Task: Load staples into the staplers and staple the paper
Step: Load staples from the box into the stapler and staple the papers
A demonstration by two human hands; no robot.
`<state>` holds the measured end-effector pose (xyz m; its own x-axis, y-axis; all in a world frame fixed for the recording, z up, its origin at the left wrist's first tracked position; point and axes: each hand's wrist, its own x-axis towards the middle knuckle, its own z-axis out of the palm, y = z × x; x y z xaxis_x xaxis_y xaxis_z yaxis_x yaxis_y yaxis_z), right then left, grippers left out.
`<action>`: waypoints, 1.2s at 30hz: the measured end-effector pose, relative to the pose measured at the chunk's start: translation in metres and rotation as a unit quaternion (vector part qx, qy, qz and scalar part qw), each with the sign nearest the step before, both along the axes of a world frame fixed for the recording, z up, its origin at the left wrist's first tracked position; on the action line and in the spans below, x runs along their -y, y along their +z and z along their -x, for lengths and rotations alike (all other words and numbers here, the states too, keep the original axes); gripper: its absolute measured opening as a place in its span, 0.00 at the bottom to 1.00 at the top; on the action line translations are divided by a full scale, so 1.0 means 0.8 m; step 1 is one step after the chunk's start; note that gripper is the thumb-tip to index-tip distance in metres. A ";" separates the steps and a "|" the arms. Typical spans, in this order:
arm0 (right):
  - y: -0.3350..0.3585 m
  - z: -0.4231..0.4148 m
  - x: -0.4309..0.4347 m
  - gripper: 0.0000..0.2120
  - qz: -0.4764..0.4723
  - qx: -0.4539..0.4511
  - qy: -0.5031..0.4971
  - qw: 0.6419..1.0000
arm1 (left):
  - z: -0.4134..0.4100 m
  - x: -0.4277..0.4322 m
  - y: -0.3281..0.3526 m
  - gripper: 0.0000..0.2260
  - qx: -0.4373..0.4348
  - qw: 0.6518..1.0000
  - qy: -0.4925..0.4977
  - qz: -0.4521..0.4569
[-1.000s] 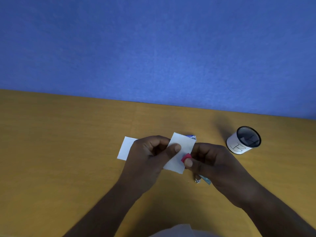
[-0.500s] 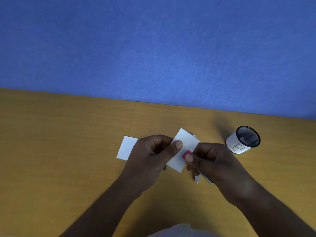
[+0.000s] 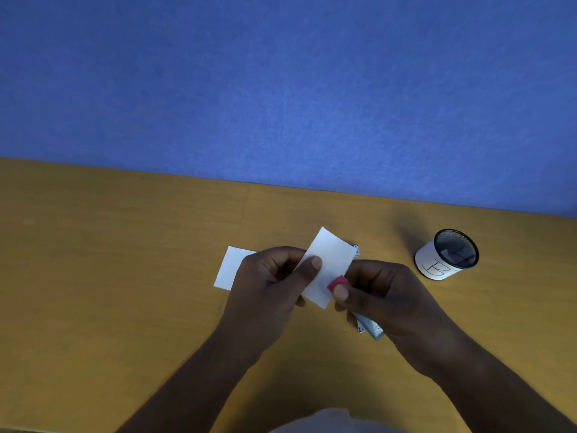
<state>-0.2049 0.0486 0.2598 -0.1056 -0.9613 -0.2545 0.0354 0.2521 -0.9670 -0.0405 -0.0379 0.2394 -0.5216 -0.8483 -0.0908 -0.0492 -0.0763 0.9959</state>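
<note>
Small white rectangular slip of paper [image 3: 327, 267] held above the desk, tilted, one corner pointing up toward the wall. Small red stapler [image 3: 337, 282] bites its lower right edge; only the red tip shows, the rest hidden in the right hand [image 3: 390, 301].

Right hand: fingers curled shut around the stapler, thumb pressed on top of the red tip, wrist coming in from lower right. Left hand [image 3: 268, 295]: fingers closed on the slip, thumb flat across its front face, other fingers folded behind it.

Second flat white paper sheet [image 3: 232, 267] lies on the desk behind the left hand, partly covered by it. Silver-grey metal piece [image 3: 370, 328] pokes out under the right hand, on or near the desk surface; cannot tell what it is. Small blue-printed corner [image 3: 356, 250] peeks from behind the held slip, print unreadable.

Far right, well apart: cylindrical black mesh cup [image 3: 446, 254] wrapped in white paper with a hand-drawn mark, seemingly a "B" lying sideways. Smooth yellow-brown wooden desk [image 3: 109, 276]; matte blue wall [image 3: 281, 89] behind.
</note>
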 end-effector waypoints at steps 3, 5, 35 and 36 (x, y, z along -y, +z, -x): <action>-0.008 0.001 0.003 0.15 -0.001 -0.006 -0.005 1.000 | 0.000 0.003 -0.002 0.07 -0.004 1.000 0.025 -0.009; -0.016 0.002 0.005 0.17 -0.011 -0.026 -0.021 0.999 | -0.001 0.004 -0.003 0.06 -0.006 0.999 0.044 -0.022; -0.250 0.009 0.089 0.20 -0.165 -0.420 -0.055 0.891 | 0.002 0.050 -0.061 0.08 0.057 0.976 0.119 -0.173; -0.253 0.007 0.089 0.18 -0.162 -0.435 -0.050 0.884 | 0.002 0.052 -0.063 0.08 0.058 0.976 0.120 -0.174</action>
<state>-0.2107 -0.0226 0.0576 -0.4777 -0.8275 -0.2951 -0.6491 0.5588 -0.5162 -0.0424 -0.0798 0.1892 -0.2805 -0.8523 -0.4416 -0.0992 -0.4318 0.8965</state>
